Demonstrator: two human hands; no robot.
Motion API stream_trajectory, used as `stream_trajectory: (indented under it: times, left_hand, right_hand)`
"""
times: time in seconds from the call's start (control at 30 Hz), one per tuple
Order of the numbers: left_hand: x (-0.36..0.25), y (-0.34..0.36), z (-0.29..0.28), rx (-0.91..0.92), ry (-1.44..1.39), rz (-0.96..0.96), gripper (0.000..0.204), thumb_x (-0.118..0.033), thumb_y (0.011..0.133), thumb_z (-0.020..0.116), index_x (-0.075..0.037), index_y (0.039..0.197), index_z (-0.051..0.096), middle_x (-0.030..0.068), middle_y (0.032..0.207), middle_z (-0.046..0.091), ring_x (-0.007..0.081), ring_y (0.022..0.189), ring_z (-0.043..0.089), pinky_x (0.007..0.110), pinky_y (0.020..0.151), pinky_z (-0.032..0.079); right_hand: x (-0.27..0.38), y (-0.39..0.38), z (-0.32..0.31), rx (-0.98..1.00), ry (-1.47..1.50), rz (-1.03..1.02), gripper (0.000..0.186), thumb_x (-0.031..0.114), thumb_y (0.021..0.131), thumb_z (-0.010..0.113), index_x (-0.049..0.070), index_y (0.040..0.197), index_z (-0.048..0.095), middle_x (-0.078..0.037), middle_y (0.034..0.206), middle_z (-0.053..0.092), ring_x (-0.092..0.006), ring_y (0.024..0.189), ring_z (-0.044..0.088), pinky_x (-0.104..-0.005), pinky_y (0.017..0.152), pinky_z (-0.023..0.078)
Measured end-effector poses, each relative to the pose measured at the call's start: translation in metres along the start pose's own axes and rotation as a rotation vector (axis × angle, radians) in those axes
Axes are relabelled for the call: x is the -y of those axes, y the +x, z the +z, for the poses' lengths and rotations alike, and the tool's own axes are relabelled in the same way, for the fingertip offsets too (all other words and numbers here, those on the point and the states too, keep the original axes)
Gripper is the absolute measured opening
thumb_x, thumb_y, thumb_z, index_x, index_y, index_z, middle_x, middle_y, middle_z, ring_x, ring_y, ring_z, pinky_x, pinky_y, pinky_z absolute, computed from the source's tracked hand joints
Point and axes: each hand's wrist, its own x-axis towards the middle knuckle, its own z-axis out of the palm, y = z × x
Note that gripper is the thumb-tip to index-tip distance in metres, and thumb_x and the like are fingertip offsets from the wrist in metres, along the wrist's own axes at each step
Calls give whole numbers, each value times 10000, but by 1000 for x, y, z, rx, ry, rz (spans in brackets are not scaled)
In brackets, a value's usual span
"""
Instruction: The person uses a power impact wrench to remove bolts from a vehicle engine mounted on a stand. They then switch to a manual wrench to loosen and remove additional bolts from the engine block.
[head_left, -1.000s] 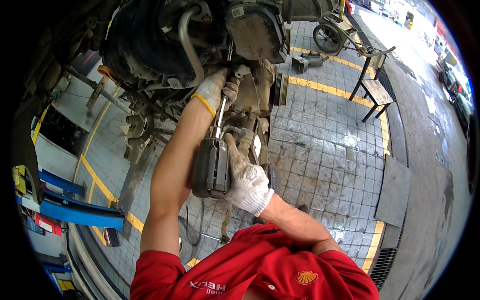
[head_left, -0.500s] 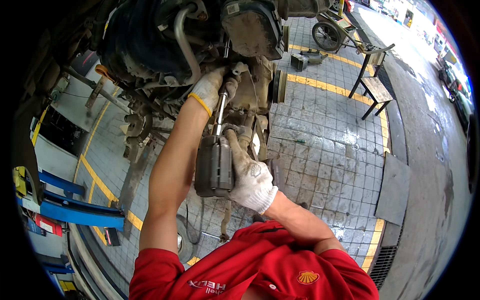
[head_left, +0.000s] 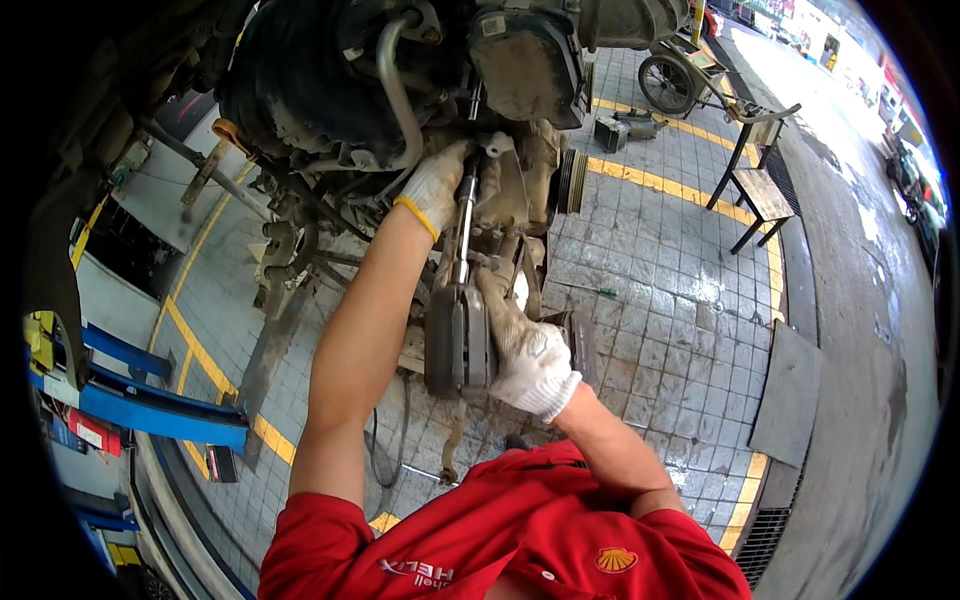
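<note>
A dark impact wrench [head_left: 458, 345] is gripped by my right hand [head_left: 535, 362] in a soiled white knit glove, its index finger stretched along the tool's front. From its nose a long shiny extension bar [head_left: 464, 232] runs up toward the underside of a dirty engine [head_left: 300, 90]. My left hand [head_left: 438, 188], gloved with a yellow cuff, closes around the upper part of that bar. Some of its fingers are hidden behind the bar and engine parts. Above it the far end of the shaft goes in beside a dark cover [head_left: 525, 65].
A ribbed pulley [head_left: 572, 182] sits at the engine's right side. On the tiled floor lie a removed part [head_left: 628, 128] and a small screwdriver-like tool [head_left: 606, 292]. A stool [head_left: 762, 195] and a wheeled cart [head_left: 672, 82] stand right; a blue lift arm [head_left: 160, 412] reaches in left.
In the picture, the engine, the wrench and both hands have shifted slightly right. The left-hand fingers show less around the bar. Both hands keep their hold.
</note>
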Motion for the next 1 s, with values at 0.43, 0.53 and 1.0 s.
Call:
stream_trajectory:
  times: [0.43, 0.53, 1.0]
  left_hand:
    - [28, 4, -34, -509, 916, 667, 590, -465, 1013, 604, 59, 1279, 652, 207, 1156, 724, 324, 1019, 697, 399, 909, 556]
    - [39, -10, -22, -669, 1301, 519, 776, -582, 922, 651, 53, 1366, 606, 309, 1381, 614, 444, 1293, 593, 444, 1099, 483]
    - [46, 42, -68, -441, 1550, 577, 748, -608, 823, 772, 67, 1136, 695, 322, 1133, 701, 465, 1124, 666, 483, 972, 538]
  right_hand:
    - [-20, -12, -4, -43, 43, 10, 1325, 330, 659, 933, -26, 1641, 117, -201, 1261, 710, -352, 1081, 731, -379, 896, 608]
    - [-38, -18, -6, -74, 88, -26, 1282, 294, 694, 921, -27, 1640, 118, -156, 1254, 725, -312, 1030, 752, -361, 915, 602]
    - [-18, -21, -27, -65, 163, -179, 1236, 263, 761, 881, -9, 1651, 68, -90, 1219, 727, -244, 1033, 745, -354, 928, 583]
